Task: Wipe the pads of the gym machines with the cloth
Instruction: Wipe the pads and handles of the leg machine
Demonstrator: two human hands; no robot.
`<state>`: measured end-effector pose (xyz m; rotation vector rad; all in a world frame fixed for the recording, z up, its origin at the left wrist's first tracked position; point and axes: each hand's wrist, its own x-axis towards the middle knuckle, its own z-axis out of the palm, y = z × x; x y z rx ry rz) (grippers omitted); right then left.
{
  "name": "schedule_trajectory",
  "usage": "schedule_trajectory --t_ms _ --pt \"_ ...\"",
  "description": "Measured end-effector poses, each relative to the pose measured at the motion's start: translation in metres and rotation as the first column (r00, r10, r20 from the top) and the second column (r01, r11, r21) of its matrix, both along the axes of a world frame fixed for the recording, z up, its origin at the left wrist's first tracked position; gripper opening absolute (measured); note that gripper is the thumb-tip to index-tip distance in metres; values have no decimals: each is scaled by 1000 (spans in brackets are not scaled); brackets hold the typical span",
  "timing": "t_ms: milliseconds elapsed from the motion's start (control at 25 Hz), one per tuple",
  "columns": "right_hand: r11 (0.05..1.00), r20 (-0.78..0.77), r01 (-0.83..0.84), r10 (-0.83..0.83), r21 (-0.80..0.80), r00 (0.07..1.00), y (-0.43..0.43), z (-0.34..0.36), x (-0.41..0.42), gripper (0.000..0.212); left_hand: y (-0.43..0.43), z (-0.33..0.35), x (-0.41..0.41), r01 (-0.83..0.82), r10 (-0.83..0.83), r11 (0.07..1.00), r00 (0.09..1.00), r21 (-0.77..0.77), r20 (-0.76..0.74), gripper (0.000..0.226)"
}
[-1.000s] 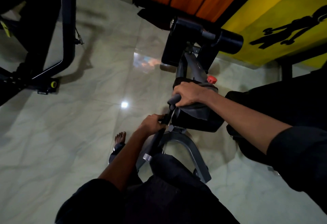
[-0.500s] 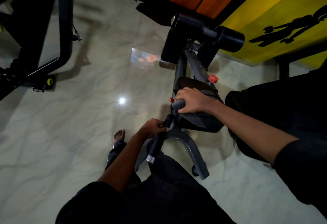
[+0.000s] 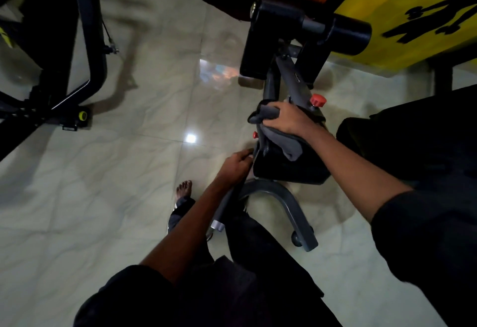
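Note:
A small black pad [image 3: 289,169] sits on a grey gym machine frame [image 3: 286,195] in the middle of the view. My right hand [image 3: 289,120] grips a grey cloth [image 3: 286,143] on the pad's far upper edge; part of the cloth hangs down over the pad. My left hand [image 3: 238,165] holds the top of a grey handle bar [image 3: 227,205] just left of the pad. Two black roller pads [image 3: 348,33] sit higher on the same machine.
A red knob [image 3: 318,100] sticks out just beyond my right hand. Another black pad [image 3: 413,135] lies to the right. A black machine frame [image 3: 95,55] stands at the left. My bare foot [image 3: 183,188] is on the shiny tiled floor [image 3: 103,197].
My right hand has slid with the cloth from the pad's near left side to its far upper edge. My left hand stays on the handle bar.

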<state>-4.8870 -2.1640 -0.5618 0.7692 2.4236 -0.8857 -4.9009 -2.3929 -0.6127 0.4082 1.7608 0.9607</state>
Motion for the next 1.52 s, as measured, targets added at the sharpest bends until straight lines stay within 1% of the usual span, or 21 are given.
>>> schedule_trajectory --t_ms 80,160,200,280,400,480,560,600,640,720,760,840,880,1000,1040,1120,1160,1240,1280,1440,1520 --pt "996 -42 89 -90 -12 995 15 4 36 26 3 3 1 -123 124 992 990 -14 71 42" --pt "988 -31 155 -155 -5 987 41 6 61 22 17 12 2 -223 228 973 966 -55 125 50" --pt "982 -10 188 -187 14 982 52 4 65 18 26 16 2 -214 222 974 966 -73 132 54" --pt "967 32 243 -246 79 969 66 -4 60 22 43 20 3 -183 193 979 973 -86 126 65" --pt "982 50 147 -154 122 987 65 -10 49 41 57 13 1 -210 223 970 969 -126 103 70" --pt "997 74 15 -21 74 997 59 -4 52 61 57 28 0 -222 238 967 962 -128 131 58" --pt "983 196 -131 105 126 975 52 0 61 84 58 38 -2 -204 220 974 957 -101 189 45" --pt "972 257 -151 101 183 961 47 0 64 85 58 41 -4 -187 203 978 958 -95 205 43" --pt "962 269 -133 66 238 961 41 -2 65 78 58 40 -6 -180 196 980 957 -89 215 42" --pt "947 168 -69 17 313 986 31 -10 60 57 57 37 -8 -182 197 980 950 -84 244 41" --pt "947 118 -60 23 316 993 30 -14 55 52 57 40 -11 -178 192 981 945 -76 266 40" --pt "959 79 -92 73 268 994 34 -22 39 53 57 40 -21 -123 131 991 942 -48 308 39" --pt "966 68 -112 99 232 993 36 -27 30 57 57 34 -28 -61 67 998 946 -31 318 45" --pt "979 56 -135 128 152 990 39 -41 -2 68 63 14 -61 146 -125 988 951 -54 283 84" --pt "978 65 -142 134 150 989 40 -45 -13 67 67 10 -71 218 -194 974 940 -57 281 87" --pt "975 89 -177 166 131 982 42 -50 -29 59 71 7 -83 328 -295 941 919 -90 262 77" --pt "971 96 -213 203 111 974 43 -52 -34 58 73 10 -84 343 -307 933 918 -111 252 65" --pt "964 96 -254 247 76 964 45 -57 -38 61 70 12 -80 320 -285 940 926 -116 246 47" --pt "966 101 -248 241 66 965 48 -62 -42 65 66 10 -79 287 -253 951 936 -112 246 46" --pt "990 190 -139 130 36 973 55 -75 -71 70 60 7 -71 167 -133 982 944 -90 303 46" --pt "996 246 -44 25 72 969 59 -78 -81 73 64 5 -71 145 -112 987 935 -74 337 58"
